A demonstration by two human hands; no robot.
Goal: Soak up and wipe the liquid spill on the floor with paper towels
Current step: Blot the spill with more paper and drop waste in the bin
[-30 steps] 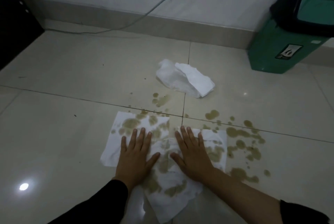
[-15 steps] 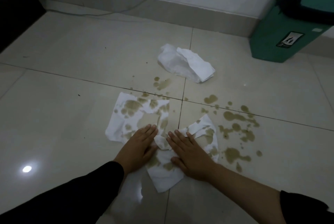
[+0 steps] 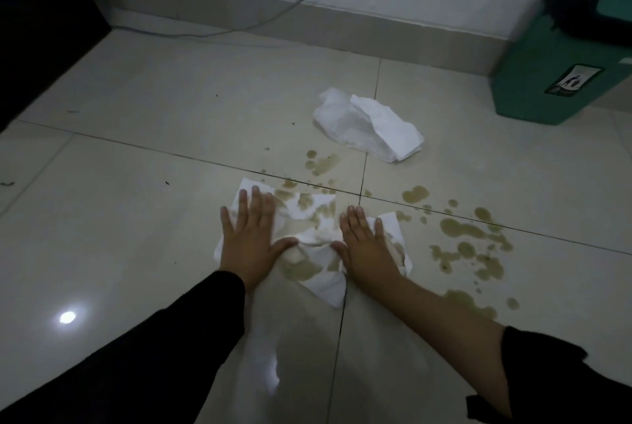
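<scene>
**Brown spill, two flat hands on wet paper**

Brown-stained paper towel (image 3: 309,218) lies bunched on the pale tiled floor (image 3: 136,218), just on the near side of the spot where the tile joints cross. Both hands press down on it with fingers straight and spread. The left hand (image 3: 251,239) covers the towel's left part, thumb pointing inward at the crumpled middle; the right hand (image 3: 366,246) lies on the right part, thumb likewise turned toward the bunched centre. Neither hand curls round the paper.

Right of the towel, the spill (image 3: 468,242) spreads as separate brown puddles and drops, still uncovered. A smaller patch of drops sits just beyond the towel, past the joint line. Farther beyond that patch rests a second, clean crumpled towel (image 3: 369,126), apart from the stained one. A green bin (image 3: 554,88) with a dark lid stands well right of it, against the wall, and a thin cable (image 3: 273,20) trails along the skirting.
</scene>
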